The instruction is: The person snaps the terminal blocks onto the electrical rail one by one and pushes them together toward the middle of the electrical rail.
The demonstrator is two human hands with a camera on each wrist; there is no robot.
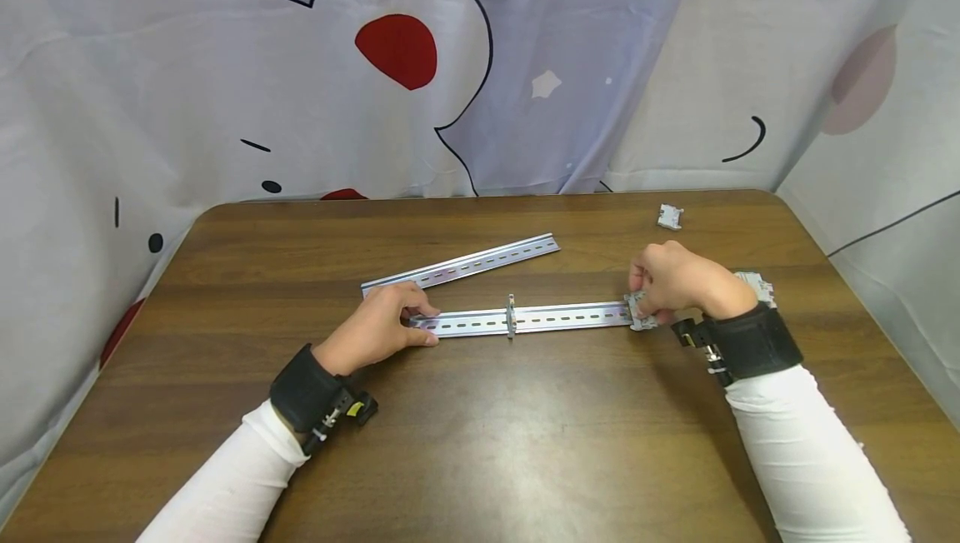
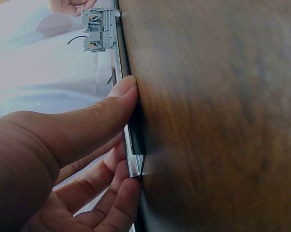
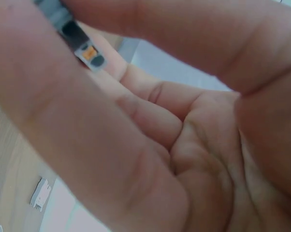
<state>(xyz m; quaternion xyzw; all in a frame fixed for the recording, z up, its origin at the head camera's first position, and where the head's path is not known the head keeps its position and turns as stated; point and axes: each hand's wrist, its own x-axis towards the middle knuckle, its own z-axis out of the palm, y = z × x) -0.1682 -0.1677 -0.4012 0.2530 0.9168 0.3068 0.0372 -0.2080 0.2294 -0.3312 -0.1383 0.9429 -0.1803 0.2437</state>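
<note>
A slotted metal DIN rail (image 1: 468, 324) lies across the middle of the table. My left hand (image 1: 382, 320) grips its left end, thumb along the near edge and fingers at the far edge; the left wrist view shows the rail end (image 2: 135, 164) between them. One grey terminal block (image 1: 512, 318) stands upright across the rail, just left of its middle. At the rail's right end my right hand (image 1: 678, 281) pinches another grey terminal block (image 1: 637, 311), which overlaps the rail there. In the right wrist view an orange spot shows on this held block (image 3: 90, 52), partly hidden by fingers.
A second DIN rail (image 1: 480, 261) lies slanted behind the first, its left end near my left hand. A loose terminal block (image 1: 670, 216) lies at the back right. More grey blocks (image 1: 756, 285) lie behind my right wrist. A printed curtain (image 1: 225, 93) hangs behind the table.
</note>
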